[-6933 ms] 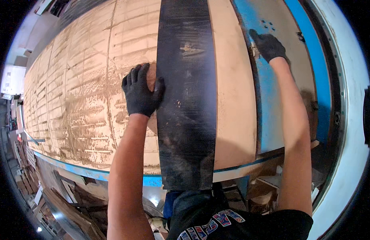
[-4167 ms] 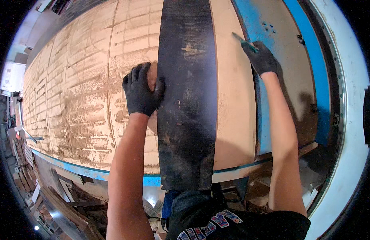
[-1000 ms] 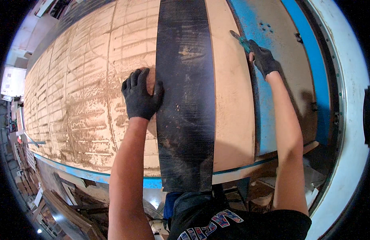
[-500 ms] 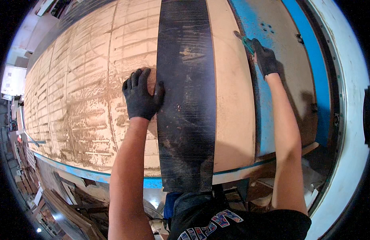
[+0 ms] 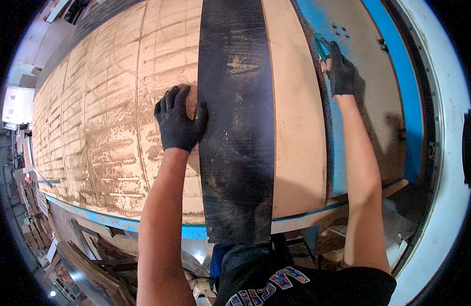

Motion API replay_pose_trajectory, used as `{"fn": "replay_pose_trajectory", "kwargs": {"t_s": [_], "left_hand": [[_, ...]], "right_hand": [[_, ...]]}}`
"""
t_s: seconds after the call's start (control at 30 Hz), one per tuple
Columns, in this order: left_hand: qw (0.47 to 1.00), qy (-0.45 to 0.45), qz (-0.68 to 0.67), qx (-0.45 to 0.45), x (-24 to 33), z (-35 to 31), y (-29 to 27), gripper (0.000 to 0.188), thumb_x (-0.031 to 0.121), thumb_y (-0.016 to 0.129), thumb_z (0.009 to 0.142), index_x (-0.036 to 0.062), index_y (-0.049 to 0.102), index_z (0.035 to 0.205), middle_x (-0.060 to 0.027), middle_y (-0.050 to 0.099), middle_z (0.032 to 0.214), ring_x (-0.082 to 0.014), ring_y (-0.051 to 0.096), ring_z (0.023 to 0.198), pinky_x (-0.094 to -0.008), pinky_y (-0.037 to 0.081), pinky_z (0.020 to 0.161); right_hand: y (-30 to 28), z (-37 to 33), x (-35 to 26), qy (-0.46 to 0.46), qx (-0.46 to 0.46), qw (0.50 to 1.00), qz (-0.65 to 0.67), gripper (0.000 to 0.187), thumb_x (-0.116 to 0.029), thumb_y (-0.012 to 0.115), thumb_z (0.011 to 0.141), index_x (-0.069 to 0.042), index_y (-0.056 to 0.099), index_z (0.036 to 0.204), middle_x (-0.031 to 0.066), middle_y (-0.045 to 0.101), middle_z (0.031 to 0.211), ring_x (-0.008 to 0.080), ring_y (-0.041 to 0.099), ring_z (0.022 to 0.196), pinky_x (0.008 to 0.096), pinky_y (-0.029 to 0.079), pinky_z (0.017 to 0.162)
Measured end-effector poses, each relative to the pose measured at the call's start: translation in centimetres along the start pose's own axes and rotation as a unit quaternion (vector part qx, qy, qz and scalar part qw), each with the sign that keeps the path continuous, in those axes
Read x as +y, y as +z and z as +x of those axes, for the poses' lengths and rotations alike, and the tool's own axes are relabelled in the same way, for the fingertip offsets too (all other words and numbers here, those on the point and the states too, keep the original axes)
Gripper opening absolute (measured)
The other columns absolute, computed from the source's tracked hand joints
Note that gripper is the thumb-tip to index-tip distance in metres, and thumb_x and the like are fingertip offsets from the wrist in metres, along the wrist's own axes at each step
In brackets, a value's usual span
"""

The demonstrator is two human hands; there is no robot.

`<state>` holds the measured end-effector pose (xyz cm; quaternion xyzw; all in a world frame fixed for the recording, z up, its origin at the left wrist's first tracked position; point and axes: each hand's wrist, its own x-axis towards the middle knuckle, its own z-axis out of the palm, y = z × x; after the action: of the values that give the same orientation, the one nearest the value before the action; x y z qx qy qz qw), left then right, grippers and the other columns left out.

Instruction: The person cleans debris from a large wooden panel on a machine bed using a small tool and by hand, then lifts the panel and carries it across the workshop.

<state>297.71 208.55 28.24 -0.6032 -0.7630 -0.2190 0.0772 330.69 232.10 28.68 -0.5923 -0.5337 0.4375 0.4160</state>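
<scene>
My left hand [image 5: 179,120], in a black glove, lies with spread fingers on a tan, scored board [image 5: 113,102]. Its thumb rests at the left edge of a long black wood-grained strip [image 5: 238,127]. A brown rounded patch shows between thumb and fingers; I cannot make out what it is. My right hand [image 5: 342,74], gloved in black too, is closed around a small green tool [image 5: 323,48], over a blue-stained band [image 5: 337,158] right of the pale board [image 5: 296,127]. The tool's working end is partly hidden and too blurred to name.
A blue rail [image 5: 408,102] and a pale machine frame [image 5: 444,204] bound the right side. Along the near side runs a blue table edge [image 5: 194,232]. Stacked boards [image 5: 92,275] stand below at the lower left. Dark specks lie on the blue stain at the far right.
My right hand has shifted slightly right, and the green tool's far end has swung rightward and now stands steeper. My left hand stays in nearly the same spot.
</scene>
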Motion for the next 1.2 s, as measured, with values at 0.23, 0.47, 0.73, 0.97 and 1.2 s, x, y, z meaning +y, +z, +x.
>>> {"fn": "replay_pose_trajectory", "kwargs": {"t_s": [0.23, 0.47, 0.73, 0.97, 1.2], "left_hand": [[1.000, 0.001, 0.004, -0.012, 0.1, 0.1, -0.4, 0.051, 0.038, 0.061, 0.085, 0.0091, 0.054, 0.125, -0.0153, 0.054, 0.128, -0.0338, 0.047, 0.122, -0.0468, 0.031, 0.104], [1.000, -0.018, 0.000, -0.014, 0.3, 0.2, -0.3, 0.048, 0.038, 0.063, 0.083, 0.0109, 0.056, 0.122, -0.0143, 0.053, 0.127, -0.0324, 0.047, 0.121, -0.0467, 0.031, 0.104], [1.000, -0.008, 0.000, -0.015, 0.5, 0.1, 0.0, 0.047, 0.037, 0.062, 0.084, 0.0097, 0.057, 0.122, -0.0148, 0.054, 0.128, -0.0330, 0.047, 0.122, -0.0464, 0.033, 0.103], [1.000, 0.010, -0.007, -0.008, 0.5, 0.3, -0.4, 0.046, 0.036, 0.061, 0.084, 0.0106, 0.057, 0.122, -0.0139, 0.054, 0.128, -0.0325, 0.048, 0.121, -0.0464, 0.033, 0.103], [1.000, 0.007, 0.006, -0.007, 0.2, 0.2, -0.8, 0.046, 0.036, 0.063, 0.082, 0.0101, 0.059, 0.120, -0.0135, 0.055, 0.127, -0.0328, 0.048, 0.121, -0.0464, 0.033, 0.102]], "right_hand": [[0.5, 1.0, 1.1, -0.158, 0.028, 0.976, -0.148, 0.058, -0.054, 0.060, 0.087, 0.002, 0.064, 0.073, 0.0086, 0.057, 0.062, 0.0172, 0.052, 0.062, 0.0338, 0.043, 0.064], [0.0, -0.1, -0.2, -0.067, 0.035, 0.972, -0.222, 0.062, -0.059, 0.056, 0.087, 0.001, 0.064, 0.072, 0.0087, 0.057, 0.062, 0.0168, 0.049, 0.063, 0.0335, 0.041, 0.065], [0.0, 0.7, 0.8, -0.008, -0.005, 0.978, -0.207, 0.059, -0.055, 0.060, 0.087, 0.002, 0.064, 0.071, 0.0046, 0.053, 0.059, 0.0140, 0.048, 0.060, 0.0298, 0.040, 0.060], [0.7, -0.1, -0.3, -0.010, -0.008, 0.999, -0.047, 0.057, -0.055, 0.058, 0.088, -0.001, 0.062, 0.071, 0.0047, 0.055, 0.063, 0.0142, 0.049, 0.058, 0.0298, 0.040, 0.060], [0.3, -1.3, -1.1, 0.036, 0.018, 0.999, 0.000, 0.053, -0.054, 0.058, 0.088, -0.005, 0.060, 0.068, 0.0034, 0.052, 0.063, 0.0140, 0.049, 0.061, 0.0292, 0.040, 0.063]]}}
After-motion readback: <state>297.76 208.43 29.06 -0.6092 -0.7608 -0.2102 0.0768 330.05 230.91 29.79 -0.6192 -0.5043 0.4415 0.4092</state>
